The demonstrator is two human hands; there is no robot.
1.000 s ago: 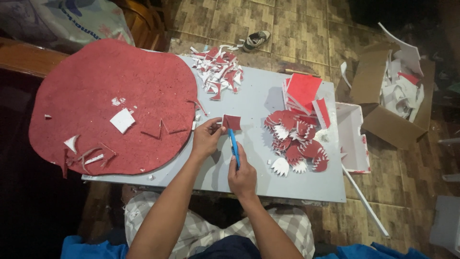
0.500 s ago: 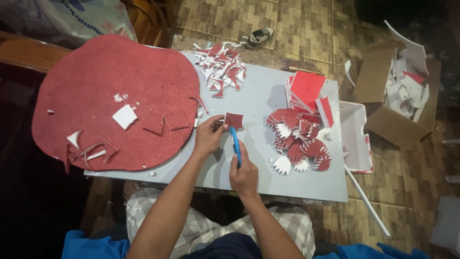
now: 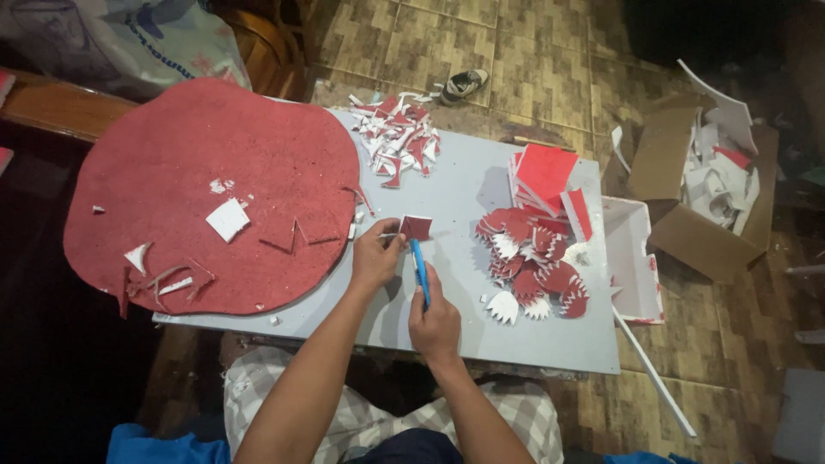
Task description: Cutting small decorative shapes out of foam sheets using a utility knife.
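My left hand (image 3: 375, 255) pinches a small red square piece (image 3: 416, 227) just above the grey table top (image 3: 447, 185). Right beside it, my right hand (image 3: 436, 322) grips a blue cutter (image 3: 419, 271) whose tip reaches the lower edge of the red piece. A pile of cut red-and-white toothed shapes (image 3: 533, 266) lies to the right of the hands. A stack of red square sheets (image 3: 543, 174) stands behind that pile.
A large round red foam sheet (image 3: 198, 193) with cut-outs covers the table's left half. Red and white scraps (image 3: 397, 137) lie at the far edge. Open cardboard boxes (image 3: 705, 189) with offcuts sit on the tiled floor at right, a shoe (image 3: 464, 84) beyond the table.
The hands, red piece and cutter keep nearly the same pose. Only the view has shifted slightly.
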